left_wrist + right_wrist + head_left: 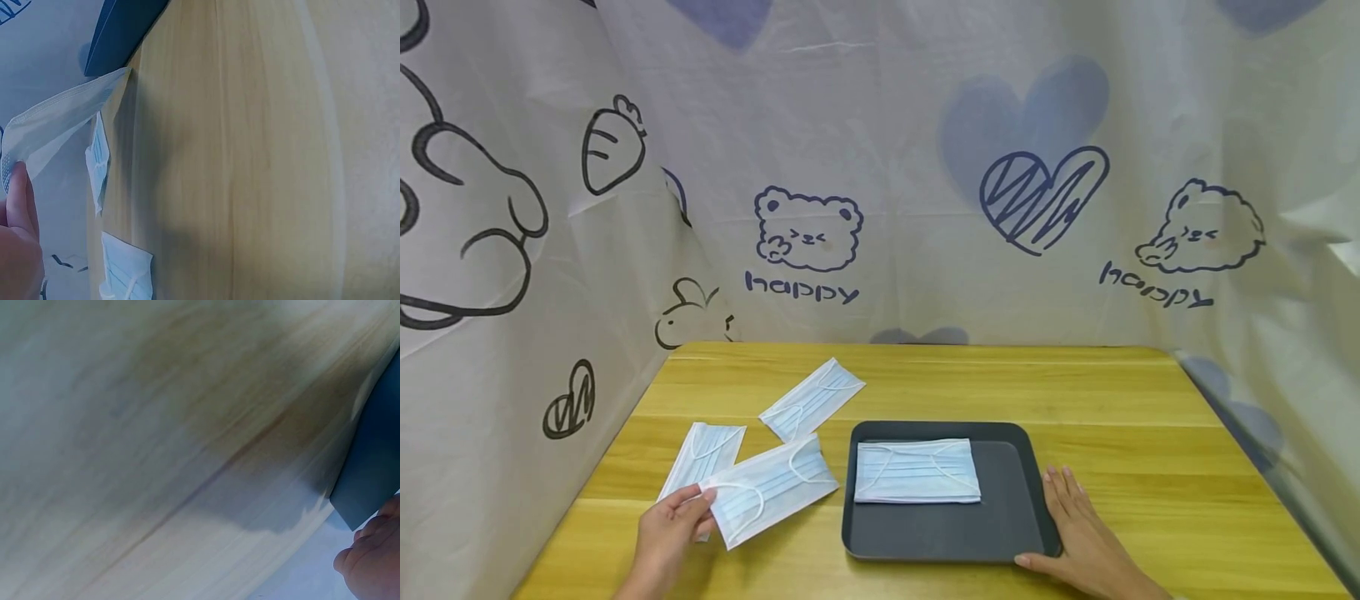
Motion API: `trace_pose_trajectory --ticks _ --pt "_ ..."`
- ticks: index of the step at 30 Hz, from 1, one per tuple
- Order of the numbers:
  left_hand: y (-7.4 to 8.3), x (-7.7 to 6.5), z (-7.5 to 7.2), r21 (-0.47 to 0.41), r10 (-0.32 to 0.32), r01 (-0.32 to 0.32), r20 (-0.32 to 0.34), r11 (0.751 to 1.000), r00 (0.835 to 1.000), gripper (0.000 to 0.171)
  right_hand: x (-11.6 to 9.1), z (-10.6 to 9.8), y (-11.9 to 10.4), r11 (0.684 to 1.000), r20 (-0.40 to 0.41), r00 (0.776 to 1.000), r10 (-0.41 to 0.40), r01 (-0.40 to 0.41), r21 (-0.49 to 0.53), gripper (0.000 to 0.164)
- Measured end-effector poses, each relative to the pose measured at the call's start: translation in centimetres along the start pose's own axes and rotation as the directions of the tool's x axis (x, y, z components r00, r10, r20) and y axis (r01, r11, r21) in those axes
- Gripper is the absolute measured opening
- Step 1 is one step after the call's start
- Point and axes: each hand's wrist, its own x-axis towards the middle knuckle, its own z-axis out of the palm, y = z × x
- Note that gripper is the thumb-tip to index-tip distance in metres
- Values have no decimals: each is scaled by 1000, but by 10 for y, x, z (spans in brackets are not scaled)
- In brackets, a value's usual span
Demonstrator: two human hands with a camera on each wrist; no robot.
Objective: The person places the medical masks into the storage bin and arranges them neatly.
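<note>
My left hand (666,529) pinches a light blue face mask (778,490) by its left end, between thumb and fingers. In the left wrist view this mask (69,119) hangs tilted above the table, clear of the wood at the held end. A dark grey tray (940,533) sits to its right, with a face mask or small stack of masks (917,472) lying flat along its back left. My right hand (1086,537) rests against the tray's right side, fingers extended along the rim and thumb at the front corner. The right wrist view catches only part of that hand (375,556).
Two more masks lie on the wooden table (1150,417): one at the left (707,450), partly covered by the held mask, and another (812,398) farther back. A white printed cloth (895,167) hangs behind the table and along its sides.
</note>
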Motion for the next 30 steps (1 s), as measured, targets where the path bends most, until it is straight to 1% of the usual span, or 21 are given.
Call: trace_pose_trajectory --ticks 2,5,6,7,8,10,13,14,15,17,19,21,23,26,30 --pt "-12 12 -5 -39 9 -9 10 999 1000 43 0 0 0 1000 3 1000 4 -4 4 111" --pt "-35 34 -13 -110 37 -35 21 993 999 40 0 0 0 1000 3 1000 3 -3 3 111" --pt "-40 39 -15 -128 49 -44 33 991 998 39 0 0 0 1000 2 1000 2 -2 2 111" --pt "-42 42 -16 -140 58 -52 38 989 998 35 0 0 0 1000 1 1000 2 -2 2 111" --pt "-39 40 -15 -135 66 -59 47 989 997 33 0 0 0 1000 0 1000 0 0 2 111" --pt "-27 33 -12 -118 68 -61 55 991 996 27 0 0 0 1000 1 1000 -1 1 4 110" --pt "-7 19 -7 -86 66 -59 78 995 995 37 0 0 0 1000 1 1000 1 -1 10 111" --pt "-3 17 -6 -77 64 -57 85 995 994 40 0 0 0 1000 2 1000 3 -3 12 111" --pt "-4 19 -6 -86 63 -55 89 995 994 38 0 -1 0 1000 3 1000 5 -5 16 111" --pt "-10 27 -9 -103 75 -64 109 993 991 33 0 -1 -1 1000 8 1000 7 -8 22 111" --pt "-15 35 -10 -118 87 -73 114 990 990 22 0 -1 -1 1000 14 1000 8 -9 29 111" --pt "-14 36 -9 -139 93 -77 114 987 989 16 -1 -1 -1 999 18 1000 8 -9 34 110" --pt "-3 28 -6 -144 92 -76 105 987 990 13 -1 -1 -1 999 19 1000 9 -9 32 110" --pt "19 12 1 -162 87 -70 100 984 991 7 0 -1 0 1000 18 1000 10 -10 28 110" --pt "36 0 7 -188 73 -51 110 981 991 10 0 -1 0 999 22 1000 13 -14 35 110"
